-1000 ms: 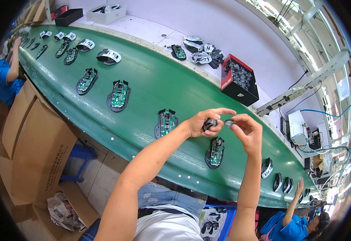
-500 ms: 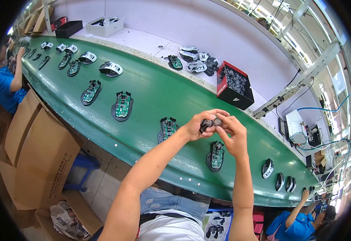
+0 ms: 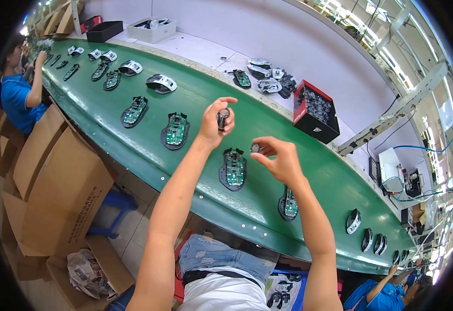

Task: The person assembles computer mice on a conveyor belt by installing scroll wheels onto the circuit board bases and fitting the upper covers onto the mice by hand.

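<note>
My left hand (image 3: pixel 213 124), raised over the belt, has its fingers curled round small dark wheel-like parts (image 3: pixel 222 120); how many cannot be told. Between the thumb and fingertips of my right hand (image 3: pixel 279 158) is a small round grey scroll wheel (image 3: pixel 256 148). It hovers just above and right of a mouse base with a green circuit board (image 3: pixel 234 171), apart from it. Another mouse base (image 3: pixel 289 203) lies partly behind my right forearm. Left of my left forearm rests a further mouse base (image 3: pixel 175 131).
The green belt (image 3: pixel 200 171) carries several mouse bases and silver-black top shells (image 3: pixel 160 83). A red-black box (image 3: pixel 315 111) of small dark parts stands on the far ledge beside a pile of shells (image 3: pixel 269 83). Co-workers in blue sit far left (image 3: pixel 19 101) and lower right (image 3: pixel 374 295). Cardboard boxes (image 3: pixel 63 186) stand left.
My hands have drawn apart: the left went up and leftward with the dark parts, the right down-left beside the middle mouse base with one wheel. The whole view has shifted slightly.
</note>
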Available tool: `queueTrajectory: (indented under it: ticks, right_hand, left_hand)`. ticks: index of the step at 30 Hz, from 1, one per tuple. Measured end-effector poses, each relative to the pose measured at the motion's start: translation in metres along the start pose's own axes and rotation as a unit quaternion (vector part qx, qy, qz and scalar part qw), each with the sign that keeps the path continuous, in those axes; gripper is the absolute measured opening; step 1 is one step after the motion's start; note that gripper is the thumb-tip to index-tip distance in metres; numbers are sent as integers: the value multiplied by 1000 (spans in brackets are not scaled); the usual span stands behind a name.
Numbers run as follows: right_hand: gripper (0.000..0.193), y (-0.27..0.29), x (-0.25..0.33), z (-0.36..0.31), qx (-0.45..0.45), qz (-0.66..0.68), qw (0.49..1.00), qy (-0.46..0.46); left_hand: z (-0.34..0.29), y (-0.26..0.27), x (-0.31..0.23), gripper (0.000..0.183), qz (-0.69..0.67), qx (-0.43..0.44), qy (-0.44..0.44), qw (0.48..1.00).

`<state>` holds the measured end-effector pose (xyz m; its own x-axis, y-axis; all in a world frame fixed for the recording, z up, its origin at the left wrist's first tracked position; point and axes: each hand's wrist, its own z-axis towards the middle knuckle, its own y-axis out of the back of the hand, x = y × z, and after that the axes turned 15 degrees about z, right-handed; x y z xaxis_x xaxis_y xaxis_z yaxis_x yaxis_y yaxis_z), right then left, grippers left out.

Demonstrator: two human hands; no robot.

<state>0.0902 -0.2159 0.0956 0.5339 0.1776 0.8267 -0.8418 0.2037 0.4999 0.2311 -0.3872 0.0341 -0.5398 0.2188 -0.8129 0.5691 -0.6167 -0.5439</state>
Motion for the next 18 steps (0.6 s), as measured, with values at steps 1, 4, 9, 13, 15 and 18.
queueTrajectory:
  ticks: [1, 4, 9, 13, 15, 18]
  right_hand:
    - [38, -9, -7, 5, -6, 0, 1000, 4]
    - [37, -25, -28, 12, 28, -57, 998, 7]
    - [30, -36, -40, 14, 54, -78, 995, 19]
    - [26, -36, -37, 13, 70, -97, 993, 3]
    - [26, -37, -33, 16, 75, -104, 992, -14]
    - [26, -32, -26, 25, 105, -144, 983, -44]
  left_hand:
    - [0, 6, 2, 35, 24, -28, 7, 999]
    - [-3, 7, 12, 27, 84, -66, 41, 993]
    - [2, 3, 25, 20, 169, -84, 45, 981]
    - [2, 4, 31, 16, 192, -101, 49, 975]
    - [4, 6, 35, 14, 195, -119, 53, 972]
    - [7, 5, 43, 12, 180, -122, 39, 975]
